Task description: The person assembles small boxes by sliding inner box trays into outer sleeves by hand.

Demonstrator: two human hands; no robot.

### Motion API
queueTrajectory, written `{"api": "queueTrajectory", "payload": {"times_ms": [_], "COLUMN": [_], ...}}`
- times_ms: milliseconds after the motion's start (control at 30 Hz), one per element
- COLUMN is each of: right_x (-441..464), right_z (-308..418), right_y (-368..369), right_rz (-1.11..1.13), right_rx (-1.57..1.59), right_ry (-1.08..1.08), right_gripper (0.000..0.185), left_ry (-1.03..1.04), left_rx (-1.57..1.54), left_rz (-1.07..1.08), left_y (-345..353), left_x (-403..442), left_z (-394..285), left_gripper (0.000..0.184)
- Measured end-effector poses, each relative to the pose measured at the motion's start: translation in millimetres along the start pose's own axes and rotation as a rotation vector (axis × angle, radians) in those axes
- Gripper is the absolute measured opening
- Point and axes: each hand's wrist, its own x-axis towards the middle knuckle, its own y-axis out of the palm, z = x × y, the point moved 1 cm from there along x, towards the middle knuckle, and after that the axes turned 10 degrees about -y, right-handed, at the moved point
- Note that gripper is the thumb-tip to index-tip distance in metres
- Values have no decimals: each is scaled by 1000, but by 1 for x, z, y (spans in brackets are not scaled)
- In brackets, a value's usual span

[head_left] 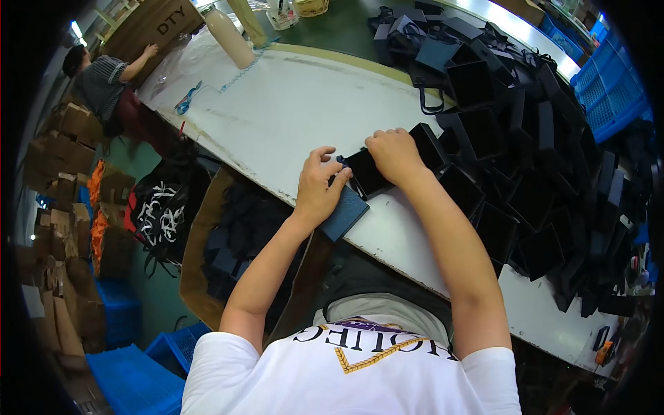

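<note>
A small box with a black inside [366,174] lies open at the near edge of the white table [297,100], between my two hands. Its dark blue lid or side panel [344,216] sticks out over the edge, below my left hand. My left hand [321,183] holds the box's left side, with fingers curled and thumb pressed against it. Bent over the box's upper right side is my right hand [395,155], its fingertips partly hidden. Just right of it stands another open black box [429,146], part of a large pile of black boxes [515,187].
An open carton with dark items [232,242] stands below the table's left edge. A beige bottle [229,38] and blue scissors [185,100] are at the far left. Blue crates [612,90] stand at the right. Another person [104,86] is beside a large carton at upper left.
</note>
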Motion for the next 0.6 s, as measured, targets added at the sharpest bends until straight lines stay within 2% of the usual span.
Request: {"api": "queueTrajectory", "payload": {"times_ms": [33, 133, 167, 200, 267, 300, 400, 433, 533, 567, 600], "right_x": [3, -10, -17, -27, -46, -58, -85, -89, -101, -101, -99], "right_z": [-3, -8, -11, -12, -14, -14, 0, 11, 36, 45, 50], "right_y": [-6, -42, -58, -72, -94, -99, -93, -85, -76, -72, -68], "right_rz": [134, -100, -295, -488, -711, -646, -497, -602, -587, -611, -583], "right_rx": [42, -91, -51, -9, 160, 347, 807, 983, 1156, 1267, 1252], "right_ry": [25, 107, 151, 199, 350, 472, 786, 801, 853, 832, 826], "right_gripper": [16, 10, 9, 8, 15, 20, 20, 30, 46, 62, 63], "left_ry": [24, -112, -188, -154, -68, -35, 128, 171, 204, 204, 133], "left_rx": [-35, -263, -433, -462, -526, -470, -201, -68, 97, 181, 180], "left_rz": [-42, -17, 9, 0, -12, -8, 60, 74, 98, 92, 95], "left_y": [-2, -12, -11, -13, -18, -23, -41, -47, -54, -53, -51], "left_x": [1, 7, 8, 6, 9, 8, -7, -14, -38, -47, -54], "left_z": [2, 7, 16, 17, 10, 3, -15, -15, -11, -9, -9], "left_gripper": [22, 19, 16, 15, 14, 13, 12, 15, 18, 30, 34]}}
